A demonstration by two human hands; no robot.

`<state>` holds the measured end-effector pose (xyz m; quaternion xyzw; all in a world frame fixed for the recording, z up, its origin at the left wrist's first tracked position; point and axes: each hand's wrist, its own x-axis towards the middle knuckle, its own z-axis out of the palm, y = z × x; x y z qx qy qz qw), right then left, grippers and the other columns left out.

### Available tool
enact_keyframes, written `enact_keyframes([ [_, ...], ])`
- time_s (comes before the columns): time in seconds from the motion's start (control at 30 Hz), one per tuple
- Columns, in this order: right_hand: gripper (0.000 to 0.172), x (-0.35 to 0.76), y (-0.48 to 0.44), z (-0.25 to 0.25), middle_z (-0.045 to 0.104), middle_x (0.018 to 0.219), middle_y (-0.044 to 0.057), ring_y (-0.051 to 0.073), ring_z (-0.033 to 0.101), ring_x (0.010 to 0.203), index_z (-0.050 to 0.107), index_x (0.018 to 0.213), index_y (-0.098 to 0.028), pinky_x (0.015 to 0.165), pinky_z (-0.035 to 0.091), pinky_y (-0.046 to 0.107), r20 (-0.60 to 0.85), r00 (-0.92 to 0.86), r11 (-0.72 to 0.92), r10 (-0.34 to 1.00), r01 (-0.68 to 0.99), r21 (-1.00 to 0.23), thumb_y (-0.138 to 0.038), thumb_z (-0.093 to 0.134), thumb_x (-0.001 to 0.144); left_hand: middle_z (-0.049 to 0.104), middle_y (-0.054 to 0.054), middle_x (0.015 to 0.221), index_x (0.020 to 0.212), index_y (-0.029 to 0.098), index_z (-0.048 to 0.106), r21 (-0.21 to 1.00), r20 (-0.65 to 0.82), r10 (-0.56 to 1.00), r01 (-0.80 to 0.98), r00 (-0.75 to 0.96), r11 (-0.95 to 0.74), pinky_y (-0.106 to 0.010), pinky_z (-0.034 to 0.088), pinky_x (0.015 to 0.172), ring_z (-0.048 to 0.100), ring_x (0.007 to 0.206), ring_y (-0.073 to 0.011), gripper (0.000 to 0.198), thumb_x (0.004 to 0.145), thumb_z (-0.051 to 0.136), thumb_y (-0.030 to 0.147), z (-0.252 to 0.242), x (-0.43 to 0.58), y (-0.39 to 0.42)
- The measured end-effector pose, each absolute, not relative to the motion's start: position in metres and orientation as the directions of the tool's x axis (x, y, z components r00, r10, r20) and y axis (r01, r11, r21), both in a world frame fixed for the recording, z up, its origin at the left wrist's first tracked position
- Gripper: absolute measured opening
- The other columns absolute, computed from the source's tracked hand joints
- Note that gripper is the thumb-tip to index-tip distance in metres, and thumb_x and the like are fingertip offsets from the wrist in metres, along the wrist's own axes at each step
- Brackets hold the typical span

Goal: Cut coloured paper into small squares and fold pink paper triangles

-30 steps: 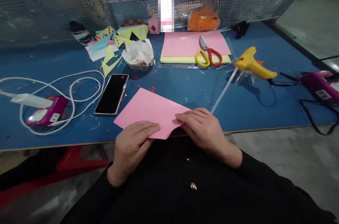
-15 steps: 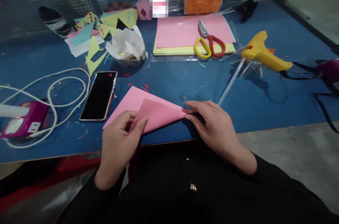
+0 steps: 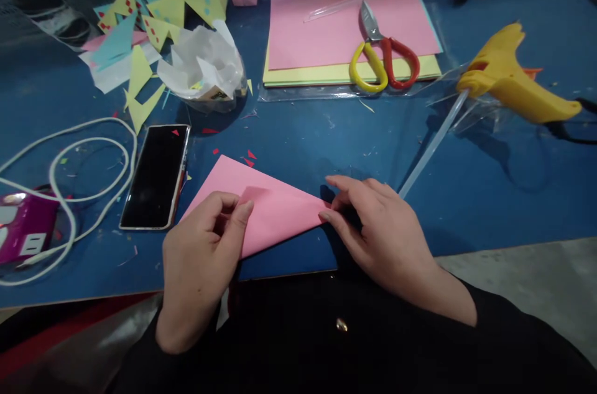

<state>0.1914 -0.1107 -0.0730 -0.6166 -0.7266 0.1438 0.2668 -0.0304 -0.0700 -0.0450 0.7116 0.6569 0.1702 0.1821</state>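
A sheet of pink paper (image 3: pixel 275 220), partly folded over itself, lies at the front of the blue table. My left hand (image 3: pixel 200 263) pinches the folded flap between thumb and fingers near the sheet's left part. At the narrow right tip of the paper, my right hand (image 3: pixel 382 232) is closed, with thumb and forefinger on the point. Small red paper scraps (image 3: pixel 250 156) lie just behind the sheet. To the left of my left hand rests a dark-screened phone (image 3: pixel 156 176).
Red-and-yellow-handled scissors (image 3: pixel 385 58) lie on a stack of coloured paper (image 3: pixel 308 33). A yellow glue gun (image 3: pixel 513 80) with a clear glue stick is at the right. Paper cut-outs (image 3: pixel 140 80), a scrap-filled container (image 3: pixel 205 71) and a white cable (image 3: pixel 93 139) occupy the left.
The flap under my left hand has come down flatter onto the sheet. Both hands keep their grip on the paper. The view has tilted down and closer to the table.
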Motion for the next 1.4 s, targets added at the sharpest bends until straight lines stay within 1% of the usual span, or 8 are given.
enact_keyframes([
  [0.13,0.033,0.193,-0.11,-0.074,0.073,0.084,0.005,0.025,0.062,0.077,0.058,0.124,-0.01,0.07,0.047,0.038,0.215,-0.097,0.197,0.972,0.835,-0.513,-0.029,0.059,0.097,0.066,0.003,0.079,0.083,0.022,0.067,0.43,0.043,0.994,0.896,0.104,-0.113,-0.03,0.04,0.065,0.06,0.069,-0.0146,0.02,0.092,0.062,0.04,-0.051,-0.031,-0.063],
  [0.33,0.033,0.193,-0.104,-0.074,0.071,0.075,0.003,0.024,0.063,0.068,0.06,0.12,-0.01,0.064,0.046,0.037,0.225,-0.088,0.183,0.97,0.875,-0.448,-0.036,0.053,0.1,0.066,0.003,0.078,0.082,0.023,0.067,0.407,0.023,0.997,0.91,0.07,-0.074,-0.031,0.04,0.064,0.059,0.068,-0.0153,0.019,0.089,0.066,0.041,-0.052,-0.026,-0.054],
  [0.47,0.036,0.193,-0.103,-0.074,0.073,0.08,0.005,0.024,0.065,0.069,0.062,0.12,-0.009,0.067,0.047,0.038,0.231,-0.075,0.174,0.97,0.879,-0.444,-0.037,0.056,0.098,0.065,0.004,0.074,0.08,0.024,0.067,0.393,-0.013,0.999,0.919,0.035,-0.027,-0.032,0.038,0.062,0.058,0.065,-0.0152,0.018,0.089,0.066,0.04,-0.048,-0.022,-0.051],
  [0.57,0.038,0.193,-0.102,-0.074,0.074,0.083,0.007,0.025,0.066,0.069,0.064,0.119,-0.008,0.067,0.048,0.039,0.22,-0.08,0.172,0.972,0.881,-0.441,-0.038,0.051,0.1,0.065,0.005,0.074,0.081,0.025,0.067,0.376,-0.002,0.999,0.925,0.053,-0.048,-0.032,0.037,0.061,0.058,0.065,-0.0149,0.017,0.09,0.064,0.039,-0.045,-0.022,-0.049],
  [0.8,0.038,0.192,-0.101,-0.073,0.074,0.079,0.006,0.026,0.066,0.069,0.065,0.118,-0.011,0.067,0.046,0.04,0.192,-0.073,0.149,0.979,0.894,-0.422,-0.037,0.042,0.102,0.065,0.004,0.075,0.08,0.024,0.067,0.33,-0.01,0.997,0.941,0.078,-0.071,-0.031,0.038,0.062,0.059,0.067,-0.015,0.019,0.091,0.063,0.039,-0.042,-0.02,-0.046],
  [1.1,0.032,0.193,-0.1,-0.072,0.073,0.077,0.006,0.024,0.064,0.065,0.065,0.116,-0.011,0.062,0.044,0.037,0.207,-0.091,0.171,0.974,0.894,-0.414,-0.032,0.05,0.098,0.061,0.004,0.068,0.075,0.023,0.064,0.354,0.016,0.997,0.933,0.07,-0.071,-0.031,0.037,0.057,0.054,0.06,-0.014,0.019,0.089,0.065,0.037,-0.047,-0.019,-0.042],
  [1.23,0.031,0.193,-0.1,-0.072,0.074,0.079,0.005,0.024,0.065,0.067,0.065,0.116,-0.01,0.064,0.044,0.037,0.212,-0.091,0.174,0.973,0.892,-0.417,-0.03,0.054,0.096,0.06,0.004,0.067,0.074,0.023,0.063,0.352,0.015,0.998,0.934,0.062,-0.063,-0.031,0.037,0.056,0.054,0.06,-0.0137,0.021,0.089,0.066,0.037,-0.049,-0.019,-0.041],
  [1.4,0.03,0.193,-0.1,-0.073,0.074,0.079,0.005,0.024,0.065,0.068,0.065,0.117,-0.011,0.066,0.044,0.037,0.21,-0.093,0.174,0.973,0.894,-0.412,-0.03,0.051,0.098,0.059,0.005,0.065,0.073,0.023,0.062,0.367,0.011,0.998,0.929,0.057,-0.057,-0.031,0.037,0.056,0.052,0.058,-0.0132,0.021,0.088,0.067,0.037,-0.05,-0.018,-0.041],
])
